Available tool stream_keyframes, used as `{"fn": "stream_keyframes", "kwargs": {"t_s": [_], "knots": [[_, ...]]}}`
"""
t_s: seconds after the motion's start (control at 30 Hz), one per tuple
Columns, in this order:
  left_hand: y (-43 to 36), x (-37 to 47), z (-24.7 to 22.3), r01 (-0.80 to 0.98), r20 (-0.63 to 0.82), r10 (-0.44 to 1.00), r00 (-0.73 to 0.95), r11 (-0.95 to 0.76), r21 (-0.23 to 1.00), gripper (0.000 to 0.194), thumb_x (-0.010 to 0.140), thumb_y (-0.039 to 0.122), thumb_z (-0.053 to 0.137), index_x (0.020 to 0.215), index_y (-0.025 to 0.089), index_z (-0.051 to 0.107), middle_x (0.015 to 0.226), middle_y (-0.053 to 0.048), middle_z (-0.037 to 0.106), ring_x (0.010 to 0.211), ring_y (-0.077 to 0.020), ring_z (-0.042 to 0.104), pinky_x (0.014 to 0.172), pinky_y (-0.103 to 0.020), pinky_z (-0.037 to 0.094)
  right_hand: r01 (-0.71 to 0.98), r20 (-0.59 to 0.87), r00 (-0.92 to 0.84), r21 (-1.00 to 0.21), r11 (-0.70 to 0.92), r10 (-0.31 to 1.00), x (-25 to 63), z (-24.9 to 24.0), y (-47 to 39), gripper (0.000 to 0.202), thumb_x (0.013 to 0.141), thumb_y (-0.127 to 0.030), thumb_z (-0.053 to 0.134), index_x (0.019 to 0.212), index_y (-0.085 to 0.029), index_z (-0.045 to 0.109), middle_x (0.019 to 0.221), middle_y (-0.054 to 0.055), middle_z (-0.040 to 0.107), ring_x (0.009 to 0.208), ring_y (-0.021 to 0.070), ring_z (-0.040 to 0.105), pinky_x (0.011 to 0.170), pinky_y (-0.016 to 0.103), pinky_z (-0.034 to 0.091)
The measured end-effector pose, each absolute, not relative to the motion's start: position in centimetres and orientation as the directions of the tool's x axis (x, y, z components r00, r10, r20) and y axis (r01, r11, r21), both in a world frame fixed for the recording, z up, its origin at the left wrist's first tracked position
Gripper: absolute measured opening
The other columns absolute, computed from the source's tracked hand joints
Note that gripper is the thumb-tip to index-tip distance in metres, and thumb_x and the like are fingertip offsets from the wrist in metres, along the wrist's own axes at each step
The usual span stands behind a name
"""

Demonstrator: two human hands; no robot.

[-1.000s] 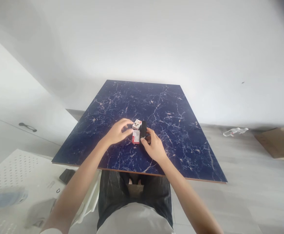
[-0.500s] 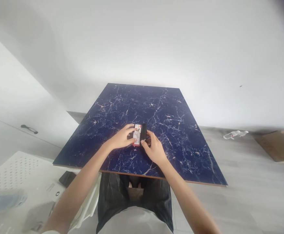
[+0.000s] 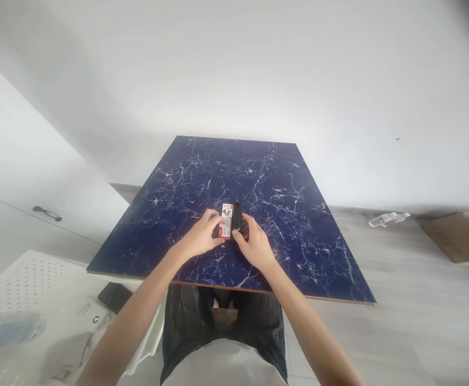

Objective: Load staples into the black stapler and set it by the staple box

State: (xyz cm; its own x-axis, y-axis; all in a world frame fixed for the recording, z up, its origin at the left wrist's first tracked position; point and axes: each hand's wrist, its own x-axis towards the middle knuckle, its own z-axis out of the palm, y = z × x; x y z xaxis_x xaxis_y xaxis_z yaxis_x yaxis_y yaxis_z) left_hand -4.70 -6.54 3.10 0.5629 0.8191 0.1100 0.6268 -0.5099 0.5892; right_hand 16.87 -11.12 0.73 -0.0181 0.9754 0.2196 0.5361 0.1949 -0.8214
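Two small white and red boxes lie end to end on the blue marbled table [image 3: 218, 171], the farther box [image 3: 226, 210] and the nearer box [image 3: 225, 229]. A black case [image 3: 237, 216] stretches along their right side. My left hand [image 3: 205, 233] has its fingers curled round the left side of the nearer box, thumb at its near end. Against the black case, my right hand [image 3: 253, 241] holds on with its thumb at the near end and its fingers on the right side.
At the lower left, a white perforated surface [image 3: 25, 289] bears a black phone [image 3: 114, 296] and a clear bluish item [image 3: 9, 331]. On the floor at the right lie a plastic bottle [image 3: 387, 219] and a cardboard box [image 3: 457, 236]. A pale wall rises behind the table.
My left hand has shifted slightly down, its fingers drawn back off the farther box, so more of both boxes' printed tops shows. My right hand has hardly moved.
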Motion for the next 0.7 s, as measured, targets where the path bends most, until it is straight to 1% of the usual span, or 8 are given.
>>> {"fn": "stream_keyframes", "kwargs": {"t_s": [0.07, 0.13, 0.27, 0.43, 0.5, 0.6, 0.7], "knots": [[-6.64, -4.76, 2.85, 0.608, 0.125, 0.816, 0.564, -0.513, 0.606, 0.034, 0.087, 0.029, 0.076, 0.116, 0.025, 0.06, 0.13, -0.008, 0.054, 0.093, -0.0223, 0.068, 0.083, -0.04, 0.058, 0.542, 0.217, -0.014, -0.819, 0.19, 0.976, 16.87, 0.72, -11.14, 0.051, 0.094, -0.031, 0.061, 0.144, -0.027, 0.049, 0.13, 0.01, 0.067, 0.091, 0.0229, 0.072, 0.087, 0.044, 0.061], [-6.72, -4.78, 2.63, 0.586, 0.133, 0.808, 0.574, -0.519, 0.622, 0.033, 0.088, 0.027, 0.075, 0.117, 0.026, 0.06, 0.125, -0.007, 0.057, 0.091, -0.0209, 0.067, 0.084, -0.039, 0.057, 0.545, 0.22, -0.014, -0.816, 0.192, 0.975, 16.87, 0.73, -11.17, 0.051, 0.094, -0.031, 0.061, 0.144, -0.027, 0.049, 0.131, 0.01, 0.067, 0.091, 0.0229, 0.072, 0.086, 0.044, 0.061], [-6.73, -4.87, 2.43, 0.587, 0.136, 0.806, 0.576, -0.524, 0.617, 0.038, 0.089, 0.028, 0.075, 0.124, 0.026, 0.061, 0.124, -0.007, 0.06, 0.092, -0.0208, 0.067, 0.084, -0.037, 0.056, 0.548, 0.224, -0.017, -0.813, 0.196, 0.974, 16.89, 0.75, -11.19, 0.051, 0.094, -0.031, 0.06, 0.144, -0.027, 0.049, 0.131, 0.009, 0.067, 0.093, 0.023, 0.072, 0.087, 0.043, 0.061], [-6.65, -4.75, 2.39, 0.63, 0.108, 0.812, 0.574, -0.522, 0.575, 0.043, 0.089, 0.032, 0.075, 0.129, 0.026, 0.06, 0.118, -0.008, 0.067, 0.095, -0.0261, 0.069, 0.079, -0.038, 0.055, 0.542, 0.223, -0.016, -0.817, 0.196, 0.975, 16.85, 0.77, -11.17, 0.052, 0.094, -0.031, 0.06, 0.145, -0.027, 0.049, 0.132, 0.01, 0.067, 0.092, 0.0235, 0.072, 0.087, 0.044, 0.061], [-6.78, -4.5, 2.34, 0.635, 0.1, 0.81, 0.578, -0.523, 0.569, 0.04, 0.09, 0.032, 0.074, 0.128, 0.026, 0.061, 0.118, -0.008, 0.07, 0.098, -0.0279, 0.07, 0.081, -0.038, 0.055, 0.541, 0.229, -0.016, -0.817, 0.201, 0.973, 16.81, 0.84, -11.19, 0.051, 0.094, -0.03, 0.06, 0.145, -0.027, 0.049, 0.131, 0.01, 0.067, 0.094, 0.0236, 0.072, 0.087, 0.044, 0.061], [-7.13, -4.17, 2.34, 0.638, 0.116, 0.81, 0.575, -0.532, 0.556, 0.039, 0.091, 0.031, 0.072, 0.129, 0.027, 0.061, 0.124, -0.008, 0.07, 0.106, -0.0304, 0.07, 0.086, -0.04, 0.055, 0.541, 0.229, -0.018, -0.817, 0.202, 0.973, 16.76, 1.02, -11.23, 0.051, 0.094, -0.029, 0.059, 0.145, -0.027, 0.049, 0.132, 0.01, 0.066, 0.095, 0.0236, 0.072, 0.088, 0.043, 0.061], [-7.16, -4.22, 2.79, 0.649, 0.109, 0.804, 0.584, -0.544, 0.532, 0.052, 0.087, 0.038, 0.077, 0.135, 0.028, 0.059, 0.125, -0.008, 0.07, 0.104, -0.0317, 0.071, 0.087, -0.042, 0.056, 0.543, 0.216, -0.019, -0.817, 0.192, 0.976, 16.78, 1.12, -11.25, 0.051, 0.094, -0.029, 0.059, 0.145, -0.026, 0.049, 0.133, 0.01, 0.066, 0.095, 0.0232, 0.072, 0.088, 0.043, 0.06]]}}
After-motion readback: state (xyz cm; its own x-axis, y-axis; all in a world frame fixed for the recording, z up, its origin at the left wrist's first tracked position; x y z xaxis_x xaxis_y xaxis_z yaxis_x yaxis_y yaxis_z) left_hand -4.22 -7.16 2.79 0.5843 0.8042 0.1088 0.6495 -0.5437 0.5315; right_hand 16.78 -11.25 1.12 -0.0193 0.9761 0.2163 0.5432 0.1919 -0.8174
